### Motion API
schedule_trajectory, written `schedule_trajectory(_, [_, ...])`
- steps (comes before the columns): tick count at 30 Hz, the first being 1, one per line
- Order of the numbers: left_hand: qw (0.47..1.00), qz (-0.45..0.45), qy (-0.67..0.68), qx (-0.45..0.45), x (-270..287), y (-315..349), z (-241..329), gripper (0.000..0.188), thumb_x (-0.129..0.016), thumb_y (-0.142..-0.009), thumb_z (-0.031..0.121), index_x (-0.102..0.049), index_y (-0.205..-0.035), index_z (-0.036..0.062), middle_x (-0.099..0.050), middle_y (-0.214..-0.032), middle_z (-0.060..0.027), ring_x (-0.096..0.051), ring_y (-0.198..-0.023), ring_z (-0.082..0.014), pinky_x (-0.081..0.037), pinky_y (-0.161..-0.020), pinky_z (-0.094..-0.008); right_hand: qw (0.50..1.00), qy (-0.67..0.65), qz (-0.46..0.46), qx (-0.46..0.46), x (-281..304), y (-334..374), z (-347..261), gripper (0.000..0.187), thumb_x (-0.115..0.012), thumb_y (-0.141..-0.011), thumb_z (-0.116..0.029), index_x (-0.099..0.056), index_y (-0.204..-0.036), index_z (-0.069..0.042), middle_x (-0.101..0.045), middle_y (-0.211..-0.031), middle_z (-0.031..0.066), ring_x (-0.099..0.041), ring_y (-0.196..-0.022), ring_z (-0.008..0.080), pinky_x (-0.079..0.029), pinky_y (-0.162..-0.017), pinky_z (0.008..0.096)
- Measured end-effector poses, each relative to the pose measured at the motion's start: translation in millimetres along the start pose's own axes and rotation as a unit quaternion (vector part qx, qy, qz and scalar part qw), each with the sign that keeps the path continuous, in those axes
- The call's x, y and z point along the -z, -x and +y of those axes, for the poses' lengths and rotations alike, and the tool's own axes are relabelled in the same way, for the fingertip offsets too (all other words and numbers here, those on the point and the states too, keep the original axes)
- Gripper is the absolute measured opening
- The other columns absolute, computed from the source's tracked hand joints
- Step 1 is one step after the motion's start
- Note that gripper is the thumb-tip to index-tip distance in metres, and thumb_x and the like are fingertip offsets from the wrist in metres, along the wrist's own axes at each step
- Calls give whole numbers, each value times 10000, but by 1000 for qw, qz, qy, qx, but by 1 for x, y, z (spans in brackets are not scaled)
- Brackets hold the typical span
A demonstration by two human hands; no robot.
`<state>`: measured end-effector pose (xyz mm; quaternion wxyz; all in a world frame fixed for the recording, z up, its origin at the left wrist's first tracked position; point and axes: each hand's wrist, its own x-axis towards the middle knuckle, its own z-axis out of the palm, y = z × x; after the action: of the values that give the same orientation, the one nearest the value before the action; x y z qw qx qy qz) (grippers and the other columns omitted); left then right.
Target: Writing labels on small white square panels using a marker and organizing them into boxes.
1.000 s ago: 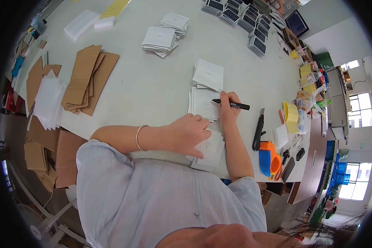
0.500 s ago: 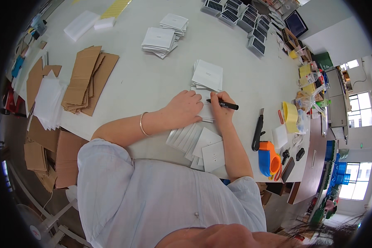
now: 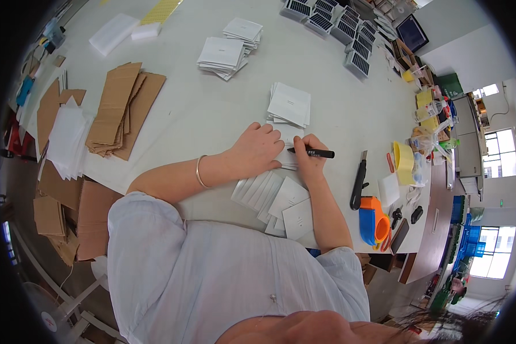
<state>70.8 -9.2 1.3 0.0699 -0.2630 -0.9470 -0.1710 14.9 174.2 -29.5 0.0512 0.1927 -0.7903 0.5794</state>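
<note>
My right hand [image 3: 311, 162] grips a black marker pen [image 3: 321, 153], its tip low over or on a white card [image 3: 288, 159] on the table; contact cannot be made out. Resting beside that card, my left hand [image 3: 258, 151] has its fingers laid over the card's left edge, and it holds nothing that I can see. Just beyond both hands stands a pile of white square cards [image 3: 289, 104]. Nearer to me, fanned white cards [image 3: 297, 218], some with small dark marks, lie between my forearms.
Farther off lie more white card stacks [image 3: 221, 53] and small solar panel units [image 3: 358, 64]. Cardboard sheets [image 3: 113, 109] and white sheets [image 3: 67, 140] lie to the left. Rightward are a utility knife [image 3: 359, 182], an orange-and-blue tape dispenser [image 3: 368, 225] and a yellow roll [image 3: 404, 163].
My right hand has shifted slightly toward me, and the marker has tilted to lie more level. My left hand stays in nearly the same place.
</note>
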Motion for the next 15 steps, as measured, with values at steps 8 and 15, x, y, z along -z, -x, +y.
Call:
schedule_trajectory(8, [1000, 4, 6, 12, -3, 0, 0, 416, -744, -730, 362, -587, -950, 46, -555, -1041, -97, -488, -1131, -283, -381, -923, -426, 1000, -8, 18, -8, -1, 0, 1, 301, -668, -853, -81, -469, -629, -51, -450, -599, -46, -357, -569, 37, -295, -509, 236])
schedule_trajectory(15, [1000, 6, -4, 19, -4, 0, 0, 433, -741, -729, 358, -575, -983, 49, -536, -1063, -106, -485, -1126, -301, -382, -918, -447, 996, -75, 46, -5, 5, 1, 8, 292, -649, -864, -99, -470, -637, -62, -463, -613, -42, -367, -563, 38, -311, -508, 228])
